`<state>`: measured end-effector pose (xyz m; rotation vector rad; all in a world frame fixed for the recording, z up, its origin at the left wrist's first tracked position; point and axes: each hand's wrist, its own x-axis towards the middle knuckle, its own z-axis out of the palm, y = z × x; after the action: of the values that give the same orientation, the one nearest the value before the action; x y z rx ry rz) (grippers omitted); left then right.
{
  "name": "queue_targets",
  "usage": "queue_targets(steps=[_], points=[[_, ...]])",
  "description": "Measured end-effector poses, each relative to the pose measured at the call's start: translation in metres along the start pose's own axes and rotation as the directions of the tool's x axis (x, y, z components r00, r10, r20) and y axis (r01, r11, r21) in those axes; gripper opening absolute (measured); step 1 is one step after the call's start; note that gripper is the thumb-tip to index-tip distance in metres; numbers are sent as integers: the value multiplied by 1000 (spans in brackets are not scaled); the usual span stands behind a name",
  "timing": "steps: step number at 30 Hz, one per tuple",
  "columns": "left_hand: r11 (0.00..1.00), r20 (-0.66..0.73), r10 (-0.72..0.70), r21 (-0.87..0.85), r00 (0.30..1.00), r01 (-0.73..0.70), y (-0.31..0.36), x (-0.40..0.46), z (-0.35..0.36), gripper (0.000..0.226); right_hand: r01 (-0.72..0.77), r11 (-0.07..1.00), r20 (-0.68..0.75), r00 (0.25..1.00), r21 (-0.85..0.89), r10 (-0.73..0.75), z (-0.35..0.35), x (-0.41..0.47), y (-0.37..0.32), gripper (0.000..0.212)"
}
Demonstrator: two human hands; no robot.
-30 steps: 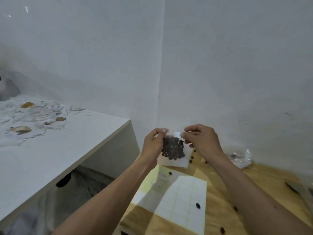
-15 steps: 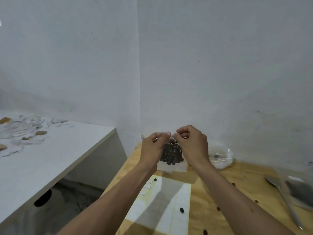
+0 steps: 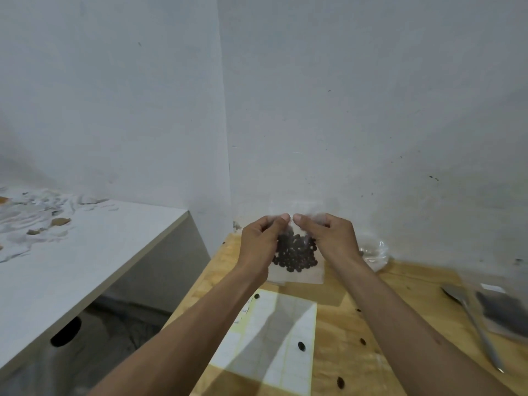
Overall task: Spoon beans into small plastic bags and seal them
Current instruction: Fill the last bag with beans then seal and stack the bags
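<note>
From my head camera, I hold the small plastic bag of beans up above the wooden table. My left hand and right hand both pinch its top edge, thumbs almost touching in the middle. The bag hangs down below my fingers, between both hands. Its top runs side to side, so I think I slide outward to seal.

The top of the small bag is blurry, so its seal cannot be made out. The left hand and the right hand hide the bag's sides. At the right edge, a blurry dark bag is cut off. The spoon bowl is fuzzy.
</note>
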<state>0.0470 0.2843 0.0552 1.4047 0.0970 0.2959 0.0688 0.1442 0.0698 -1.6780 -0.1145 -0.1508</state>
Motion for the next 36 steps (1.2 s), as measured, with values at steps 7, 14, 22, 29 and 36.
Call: queue_targets(steps=[7,14,22,29,36], points=[[998,-73,50,37,996,-47,-5,-2,10,22,-43,997,-46,998,60,45,0,-4,4,22],[997,-56,66,36,996,-64,-4,-2,25,16,-61,995,-81,994,83,68,-16,-2,-4,17],[999,26,20,30,999,-21,-7,-1,68,23,-114,993,7,993,-27,114,-76,-5,1,22],[973,207,-104,222,973,56,-23,-4,138,39,-200,980,-119,973,-17,197,-159,-15,35,46],[831,586,-180,520,790,-197,-67,-30,240,78,-275,947,-507,847,-165,158,-260,-37,68,49]])
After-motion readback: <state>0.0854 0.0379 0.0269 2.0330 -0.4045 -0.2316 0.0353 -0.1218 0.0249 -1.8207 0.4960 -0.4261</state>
